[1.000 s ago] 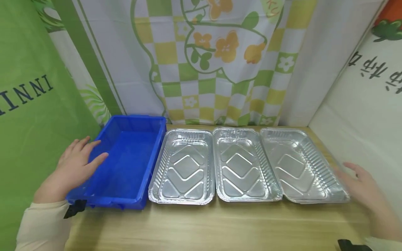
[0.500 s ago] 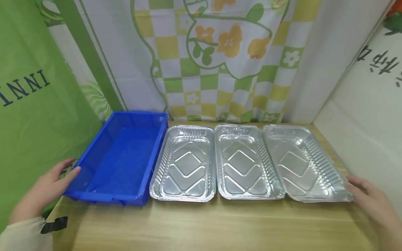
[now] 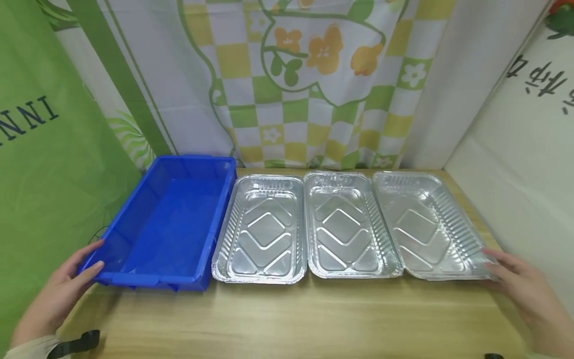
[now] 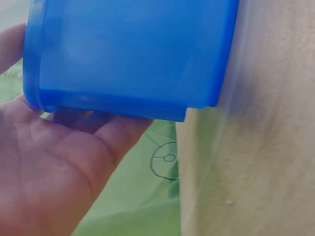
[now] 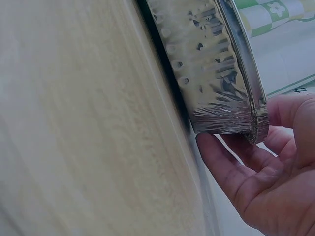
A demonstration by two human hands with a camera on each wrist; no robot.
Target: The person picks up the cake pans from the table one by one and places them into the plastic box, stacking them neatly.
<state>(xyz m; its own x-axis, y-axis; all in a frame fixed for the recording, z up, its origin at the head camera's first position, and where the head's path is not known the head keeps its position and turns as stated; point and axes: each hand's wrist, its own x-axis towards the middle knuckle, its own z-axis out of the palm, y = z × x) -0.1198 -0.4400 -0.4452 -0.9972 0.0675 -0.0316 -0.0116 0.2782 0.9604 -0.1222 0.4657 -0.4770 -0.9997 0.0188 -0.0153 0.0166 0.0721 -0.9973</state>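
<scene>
My left hand [image 3: 58,291] grips the near left corner of a blue plastic bin [image 3: 172,229]. In the left wrist view the thumb lies over the rim and the fingers [image 4: 115,137] reach along the outer wall. At the far right, my right hand [image 3: 522,286] pinches the near right corner of a foil tray [image 3: 417,229]. Its thumb is at the rim, and the fingertips [image 5: 206,145] press against the crinkled side in the right wrist view. Two more foil trays stand between, a left one [image 3: 264,227] and a middle one [image 3: 343,227]. All four containers are bare inside.
The containers stand side by side on a wooden table [image 3: 287,319]. Behind them hangs a checked, flowered curtain [image 3: 309,109]. A green cloth [image 3: 58,164] flanks the left side and a white printed cloth [image 3: 520,164] the right.
My left hand has come down from over the bin's left side to its near corner and taken hold. My right hand has closed on the right tray's corner. The containers have stayed in their row.
</scene>
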